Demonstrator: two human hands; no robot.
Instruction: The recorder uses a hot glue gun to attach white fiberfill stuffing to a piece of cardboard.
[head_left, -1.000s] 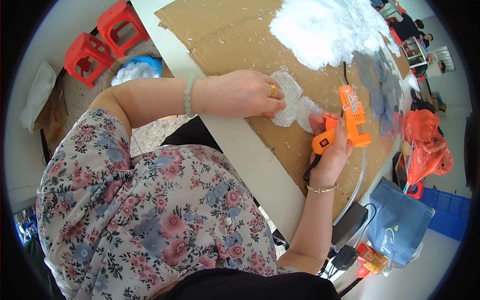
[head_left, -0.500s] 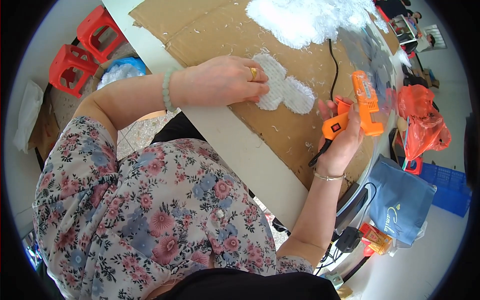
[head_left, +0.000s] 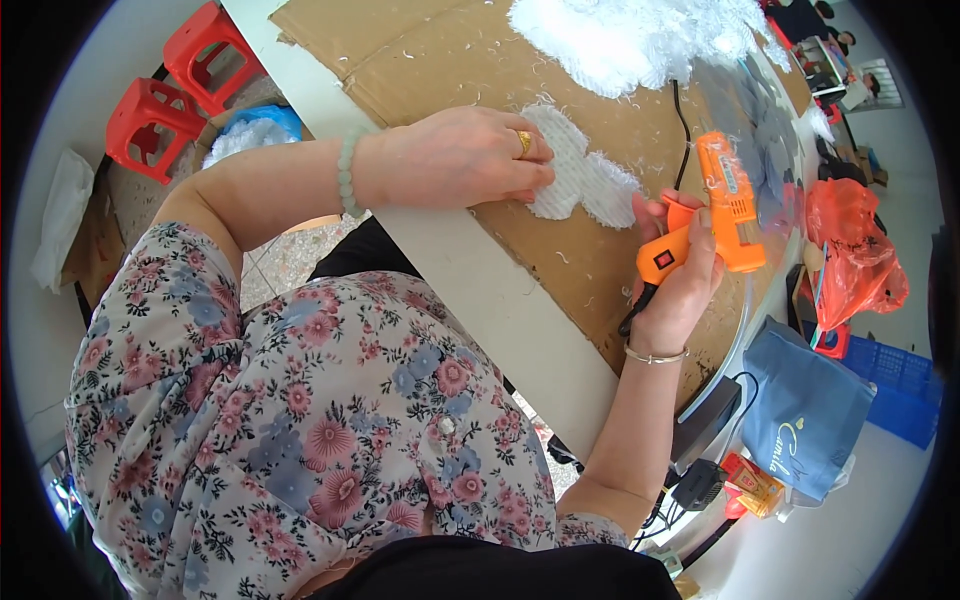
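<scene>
A white fluffy-edged cutout (head_left: 566, 160) lies on the cardboard, its flat, faintly lined backing facing up. It has rounded lobes, and the nearer right one shows a shaggy rim. My left hand (head_left: 478, 158) grips its left edge with fingers bent together; the thumb is mostly hidden. An orange hot glue gun (head_left: 726, 180) is wrapped in my right hand (head_left: 688, 270), just right of the cutout. The gun tilts with its barrel toward the far side, and white strands cling to it. Its black cord (head_left: 683, 130) runs across the cardboard.
A heap of white fluffy material (head_left: 640, 40) lies at the far side of the cardboard (head_left: 420, 60), among loose fibres. Red stools (head_left: 150, 125) stand at the left. Beyond the table's right edge are a red plastic bag (head_left: 850, 250), a blue bag (head_left: 805, 405) and a black power adapter (head_left: 697, 485).
The table, cutout and left hand sit slightly farther right in the picture. The glue gun has shifted a little left relative to the cutout. Both hands keep their holds.
</scene>
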